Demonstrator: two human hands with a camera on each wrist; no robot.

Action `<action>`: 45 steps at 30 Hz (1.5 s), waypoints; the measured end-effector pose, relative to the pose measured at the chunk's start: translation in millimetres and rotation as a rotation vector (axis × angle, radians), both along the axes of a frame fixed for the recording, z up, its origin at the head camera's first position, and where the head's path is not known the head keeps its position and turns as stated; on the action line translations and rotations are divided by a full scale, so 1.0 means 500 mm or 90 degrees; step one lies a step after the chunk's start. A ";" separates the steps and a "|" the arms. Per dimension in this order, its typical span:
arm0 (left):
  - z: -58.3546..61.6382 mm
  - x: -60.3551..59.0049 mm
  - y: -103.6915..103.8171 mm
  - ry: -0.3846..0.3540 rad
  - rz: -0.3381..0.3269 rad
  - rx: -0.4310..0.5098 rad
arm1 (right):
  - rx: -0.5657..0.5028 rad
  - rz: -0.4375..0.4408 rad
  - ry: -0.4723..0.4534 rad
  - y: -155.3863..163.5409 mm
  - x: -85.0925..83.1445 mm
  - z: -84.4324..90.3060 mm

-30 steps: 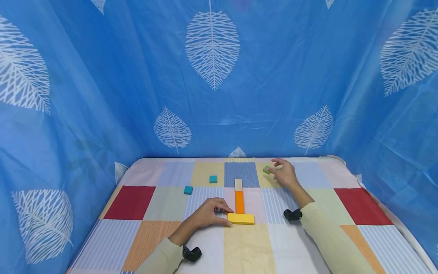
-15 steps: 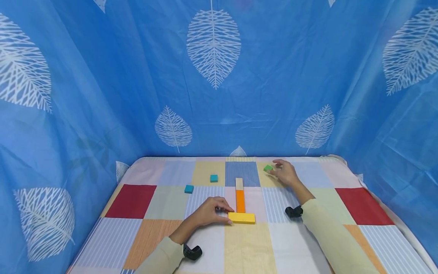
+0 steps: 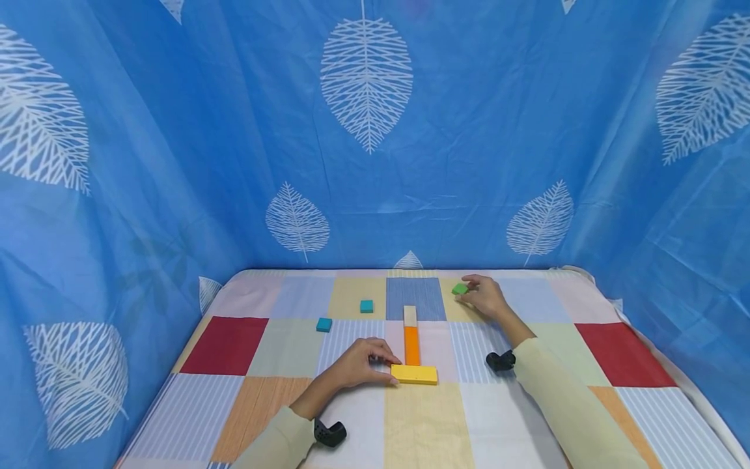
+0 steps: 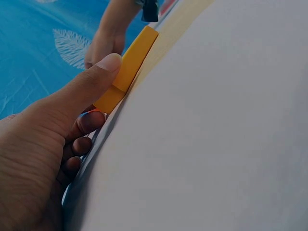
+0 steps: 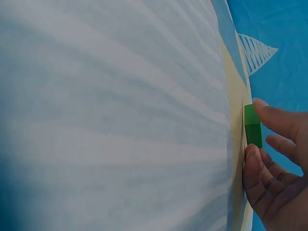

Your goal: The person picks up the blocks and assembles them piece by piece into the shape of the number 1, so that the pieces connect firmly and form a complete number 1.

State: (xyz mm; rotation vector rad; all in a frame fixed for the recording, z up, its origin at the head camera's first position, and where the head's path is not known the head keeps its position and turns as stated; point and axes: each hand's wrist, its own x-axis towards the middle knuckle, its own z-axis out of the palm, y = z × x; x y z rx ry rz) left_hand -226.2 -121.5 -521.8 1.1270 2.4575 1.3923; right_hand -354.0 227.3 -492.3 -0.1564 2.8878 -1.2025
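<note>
Where the green block (image 3: 459, 288) sits: near the far edge of the patchwork-covered table (image 3: 424, 430), right of centre, turned at an angle; whether its underside touches the table, I cannot tell
Right hand (image 3: 483, 296): fingers pinching the green block at its edges
Left hand (image 3: 356, 363): fingers gripping the left end of the yellow block (image 3: 416, 374), which lies crosswise near the middle
Step in hand: by my judgement, grasping the green block while the left fingers steady the yellow block
Next move calls for: probably a secure pinch and a low path if the green block is lifted; a light left touch, so the joined blocks do not shift
Central row: orange block (image 3: 412, 346) pointing away from the yellow block's far side, seemingly touching it; pale block (image 3: 410, 316) end to end beyond
Left of the row: 2 teal blocks (image 3: 366, 306), apart from each other, untouched
Wrists: 2 black devices (image 3: 330, 432), 1 at each
Backdrop: blue curtain (image 3: 469, 130) with white leaves
</note>
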 end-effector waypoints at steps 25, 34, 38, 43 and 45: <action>-0.001 -0.005 -0.002 0.001 -0.009 -0.007 | 0.102 0.066 0.017 -0.001 -0.007 0.001; -0.003 -0.004 -0.001 0.002 -0.006 -0.004 | 0.108 0.088 0.010 -0.002 -0.004 0.012; -0.003 -0.005 -0.002 0.007 -0.008 -0.004 | 0.104 0.085 0.010 -0.002 -0.005 0.008; -0.003 -0.006 -0.001 0.014 -0.009 -0.006 | 0.089 0.072 0.009 -0.002 -0.003 0.000; -0.004 -0.006 -0.001 0.014 -0.008 -0.008 | 0.080 0.065 0.008 -0.002 -0.001 -0.001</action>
